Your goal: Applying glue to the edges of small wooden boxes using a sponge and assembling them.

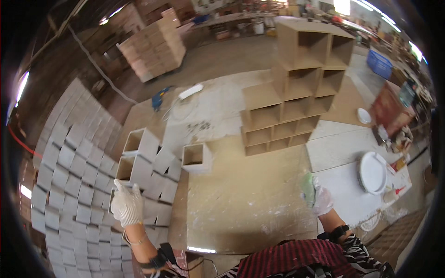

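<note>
"Where are your hands?"

"With the clock centred on the board: my left hand is at nine, up against a hollow box; whether it grips, I can't tell. My right hand, at three, is closed on a green cloth."

"And around them?"

"A lone box at ten, cubbies at one, a white tub at three, beyond my right hand."

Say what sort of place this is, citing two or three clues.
Probably a furniture or woodworking workshop: a stepped brown cubby unit stands on the worktable, pale boxes are stacked at the left, and what looks like a blue power tool lies beyond.
</note>
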Motion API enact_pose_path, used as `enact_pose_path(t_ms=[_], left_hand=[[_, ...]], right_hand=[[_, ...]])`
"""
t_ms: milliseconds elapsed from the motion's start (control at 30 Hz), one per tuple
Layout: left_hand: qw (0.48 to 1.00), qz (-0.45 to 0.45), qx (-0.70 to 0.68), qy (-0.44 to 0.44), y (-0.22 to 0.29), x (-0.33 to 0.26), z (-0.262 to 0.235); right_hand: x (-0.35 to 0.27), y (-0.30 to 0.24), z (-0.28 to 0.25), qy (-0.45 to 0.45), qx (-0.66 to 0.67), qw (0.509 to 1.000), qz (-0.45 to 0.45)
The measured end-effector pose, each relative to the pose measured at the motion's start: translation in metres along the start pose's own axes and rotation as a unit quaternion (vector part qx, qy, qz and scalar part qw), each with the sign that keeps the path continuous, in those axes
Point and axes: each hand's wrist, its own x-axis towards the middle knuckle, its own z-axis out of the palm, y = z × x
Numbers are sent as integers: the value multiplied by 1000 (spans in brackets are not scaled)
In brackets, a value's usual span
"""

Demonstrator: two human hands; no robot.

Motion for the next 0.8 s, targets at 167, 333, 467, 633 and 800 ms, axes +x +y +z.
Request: enact_pose_path(t_ms=[167, 333, 467, 633, 800], left_hand=[[854, 309, -412, -69, 85, -8, 56], [522, 193, -736, -384, 266, -43, 64], [462, 158, -778, -395, 323, -54, 53], [557, 328, -714, -268, 322, -85, 6], [352, 288, -821, -346, 375, -84, -76]], right_hand=[[-6, -9, -14, -8, -188, 977, -102], [-20, -24, -34, 46, -65, 988, -131], [-47, 7, -72, 56, -274, 951, -130], [-77, 96, -115, 110, -26, 993, 31], [-89, 7, -172, 178, -237, 954, -48]])
